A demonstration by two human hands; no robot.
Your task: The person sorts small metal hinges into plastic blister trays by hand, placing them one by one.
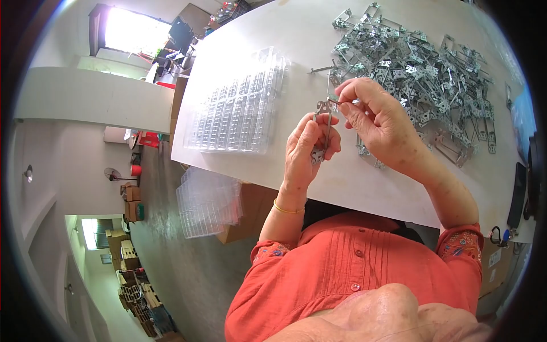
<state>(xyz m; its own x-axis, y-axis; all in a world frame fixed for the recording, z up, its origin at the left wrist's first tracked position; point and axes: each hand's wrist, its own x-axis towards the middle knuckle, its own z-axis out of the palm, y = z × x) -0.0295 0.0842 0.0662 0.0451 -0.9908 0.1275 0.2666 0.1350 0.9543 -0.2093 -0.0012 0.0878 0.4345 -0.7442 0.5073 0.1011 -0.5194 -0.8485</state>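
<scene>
My left hand [302, 143] is closed around a narrow metal bracket [326, 107], holding it upright over the table [296, 182]. The bracket has flat, cut-out plates at its top and bottom with long bars between them. With thumb and forefinger, my right hand [380, 114] pinches a thin, dark, pin-like piece [335, 102] against the bracket's upper end. Its exact kind is too small to tell. Just beyond and to the right of my hands lies a large heap of similar metal brackets [407, 71].
Clear plastic compartment trays [233, 111] are stacked on the table's left part. More clear trays [208, 202] sit below the table edge by a cardboard box [250, 211]. A blue plastic bag [523, 122] is at the far right, with a dark bar-shaped object [517, 194] nearer me.
</scene>
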